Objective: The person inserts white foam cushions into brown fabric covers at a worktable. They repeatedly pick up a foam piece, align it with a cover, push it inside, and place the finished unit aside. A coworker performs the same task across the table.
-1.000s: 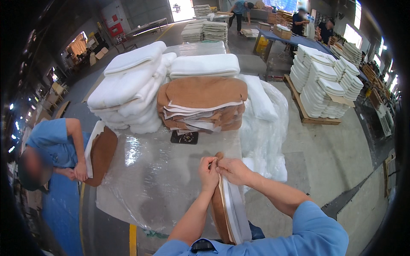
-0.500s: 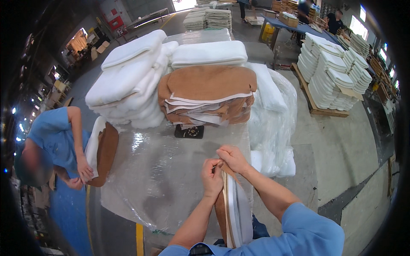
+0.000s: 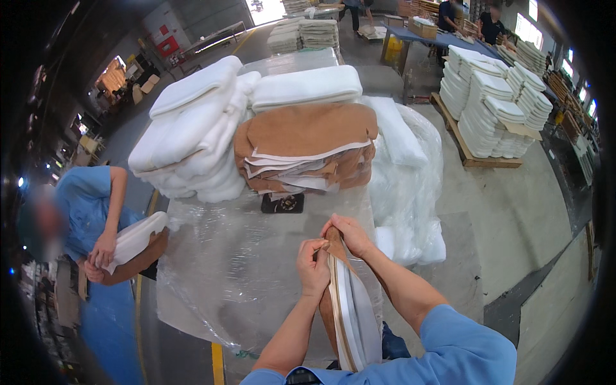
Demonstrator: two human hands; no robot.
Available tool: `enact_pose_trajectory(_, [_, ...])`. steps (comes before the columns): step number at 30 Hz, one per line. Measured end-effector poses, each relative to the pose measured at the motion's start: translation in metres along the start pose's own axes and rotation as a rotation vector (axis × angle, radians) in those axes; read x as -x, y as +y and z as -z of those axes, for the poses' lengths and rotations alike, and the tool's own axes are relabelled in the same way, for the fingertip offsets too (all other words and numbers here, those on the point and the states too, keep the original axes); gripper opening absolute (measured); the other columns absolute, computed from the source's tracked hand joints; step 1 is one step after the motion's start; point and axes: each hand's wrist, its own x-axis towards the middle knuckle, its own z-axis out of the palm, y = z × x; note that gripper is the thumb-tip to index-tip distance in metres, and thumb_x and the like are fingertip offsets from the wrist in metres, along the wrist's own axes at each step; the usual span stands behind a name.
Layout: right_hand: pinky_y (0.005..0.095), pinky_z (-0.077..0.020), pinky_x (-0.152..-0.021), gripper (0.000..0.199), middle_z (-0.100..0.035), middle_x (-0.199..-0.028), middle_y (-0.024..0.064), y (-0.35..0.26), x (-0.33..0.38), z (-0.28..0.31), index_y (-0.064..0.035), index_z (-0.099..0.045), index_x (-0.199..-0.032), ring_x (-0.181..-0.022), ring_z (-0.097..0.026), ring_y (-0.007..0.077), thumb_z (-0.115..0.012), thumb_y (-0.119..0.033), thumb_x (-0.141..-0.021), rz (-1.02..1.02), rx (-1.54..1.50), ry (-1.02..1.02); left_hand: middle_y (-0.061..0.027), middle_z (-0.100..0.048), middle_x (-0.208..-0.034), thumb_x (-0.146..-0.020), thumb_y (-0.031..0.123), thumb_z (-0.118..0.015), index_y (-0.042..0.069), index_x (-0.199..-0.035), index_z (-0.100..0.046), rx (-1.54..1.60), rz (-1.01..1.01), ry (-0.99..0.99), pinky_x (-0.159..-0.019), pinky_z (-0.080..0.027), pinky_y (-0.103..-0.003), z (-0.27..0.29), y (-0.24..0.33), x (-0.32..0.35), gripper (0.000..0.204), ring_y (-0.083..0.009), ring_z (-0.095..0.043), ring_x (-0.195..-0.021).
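Observation:
A long brown fabric cover (image 3: 329, 321) with layered white padding (image 3: 353, 314) stands on edge in front of my body, its far tip pointing away from me. My left hand (image 3: 312, 264) pinches the brown edge near that tip, fingers closed. At the tip itself, my right hand (image 3: 348, 235) is wrapped round the brown fabric, just beyond and right of my left hand. The fingertips of both hands are partly hidden by the fabric. Below them lies a table under clear plastic film (image 3: 237, 276).
A folded brown fabric stack (image 3: 308, 128) sits ahead, with a dark phone-like object (image 3: 282, 203) before it. White padding piles (image 3: 186, 122) rise behind and left. At left, a co-worker (image 3: 90, 199) holds a similar brown-and-white piece (image 3: 138, 256). A loaded pallet (image 3: 475, 157) stands right.
My right hand has shifted slightly left and the brown tip shows more between my hands. The co-worker's piece has tilted over and come closer to their body. My view has turned a little.

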Motion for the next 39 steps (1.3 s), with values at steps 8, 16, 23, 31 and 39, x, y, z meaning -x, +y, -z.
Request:
enact_pose_trajectory(8, [0.0301, -0.0482, -0.075, 0.061, -0.065, -0.078, 0.0027, 0.022, -0.014, -0.014, -0.0024, -0.070, -0.083, -0.077, -0.059, 0.0130, -0.046, -0.051, -0.111, -0.053, 0.033, 0.045, -0.0088, -0.067, -0.103, -0.095, -0.005, -0.067, 0.002, -0.104, -0.069, -0.009, 0.010, -0.004, -0.087, -0.051, -0.029, 0.011, -0.004, 0.000, 0.012, -0.0174, -0.066, -0.097])
enact_pose_trajectory(16, [0.0346, -0.0488, -0.074, 0.060, -0.065, -0.076, 0.0069, 0.029, -0.020, -0.013, 0.0005, -0.068, -0.081, -0.075, -0.059, 0.0169, -0.048, -0.048, -0.109, -0.092, 0.104, 0.072, -0.0067, -0.068, -0.099, -0.102, 0.009, -0.066, 0.002, -0.101, -0.068, 0.103, 0.187, 0.007, -0.084, -0.051, -0.031, 0.007, -0.013, -0.001, 0.008, -0.0166, -0.063, -0.093])
enact_pose_trajectory(23, [0.0366, -0.0493, -0.075, 0.059, -0.066, -0.075, 0.0086, 0.011, -0.016, -0.024, 0.0027, -0.067, -0.081, -0.076, -0.059, 0.0173, -0.046, -0.044, -0.110, 0.046, 0.064, 0.195, -0.0164, -0.051, -0.139, -0.100, 0.032, -0.073, 0.000, -0.154, -0.031, -0.257, 0.478, -0.338, -0.095, -0.051, -0.034, 0.006, 0.037, -0.048, 0.075, -0.0198, -0.057, -0.115])
enact_pose_trajectory(31, [0.0408, -0.0480, -0.087, 0.032, -0.071, -0.081, 0.0125, -0.187, 0.056, -0.078, -0.0022, -0.070, -0.080, -0.081, -0.065, 0.0310, -0.052, -0.017, -0.101, 0.892, 0.441, 0.193, -0.0198, -0.049, -0.148, -0.090, 0.006, -0.079, 0.006, -0.167, -0.008, 0.271, 0.033, -0.315, -0.114, -0.045, -0.039, 0.052, 0.189, -0.036, 0.105, -0.0257, -0.053, -0.136])
enact_pose_trajectory(39, [0.0365, -0.0516, -0.085, 0.033, -0.072, -0.095, 0.0116, -0.218, 0.083, -0.064, -0.0024, -0.074, -0.098, -0.094, -0.067, 0.0263, -0.057, -0.030, -0.104, 0.885, 0.634, 0.147, -0.0225, -0.059, -0.142, -0.089, 0.003, -0.075, 0.001, -0.157, -0.037, -0.022, -0.073, -0.356, -0.109, -0.049, -0.039, 0.095, 0.242, 0.017, 0.078, -0.0274, -0.062, -0.129])
